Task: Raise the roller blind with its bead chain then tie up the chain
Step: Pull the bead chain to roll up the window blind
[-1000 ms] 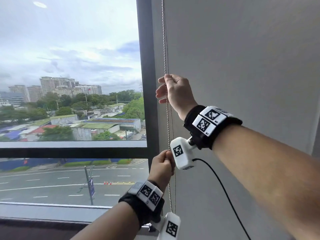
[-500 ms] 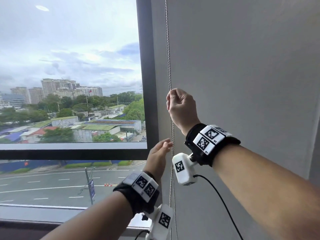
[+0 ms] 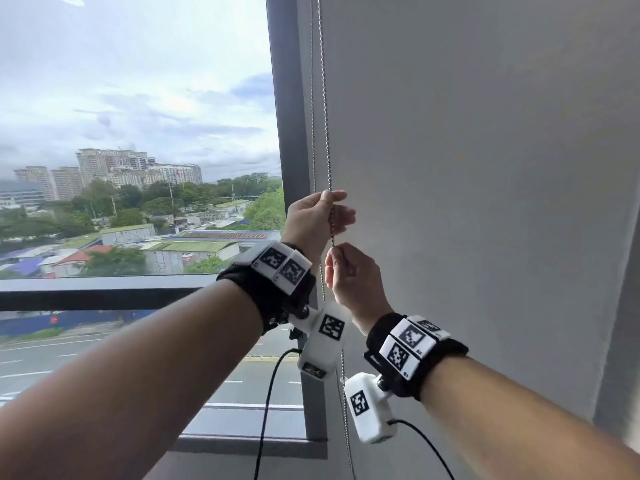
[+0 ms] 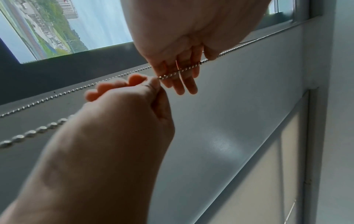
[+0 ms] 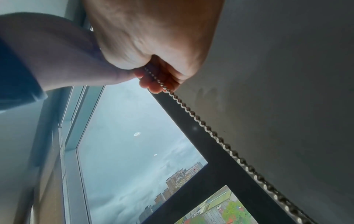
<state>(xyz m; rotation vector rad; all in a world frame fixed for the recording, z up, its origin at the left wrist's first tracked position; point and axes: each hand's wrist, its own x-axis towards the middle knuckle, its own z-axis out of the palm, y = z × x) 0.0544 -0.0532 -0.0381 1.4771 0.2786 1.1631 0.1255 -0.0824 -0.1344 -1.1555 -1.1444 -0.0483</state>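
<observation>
The metal bead chain (image 3: 324,116) hangs as two strands in front of the grey wall (image 3: 485,168), beside the window frame. My left hand (image 3: 329,197) is the upper one and pinches the front strand between thumb and forefinger, its other fingers loosely stretched out. Just below it, my right hand (image 3: 334,254) grips the same strand in curled fingers. In the left wrist view the bead chain (image 4: 180,70) runs taut from my left hand (image 4: 205,59) to my right hand (image 4: 153,79). In the right wrist view the bead chain (image 5: 210,131) leaves my right hand (image 5: 153,78). No blind fabric covers the glass in view.
A dark vertical window frame (image 3: 287,98) stands just left of the chain, with a horizontal bar (image 3: 104,289) and the sill (image 3: 242,441) lower down. Black cables (image 3: 266,410) hang from the wrist cameras. The chain's lower part (image 3: 343,375) drops behind my wrists.
My right hand has come down the chain, holding it. My left hand let go low down, rose past the right hand and now pinches the strand above it.
</observation>
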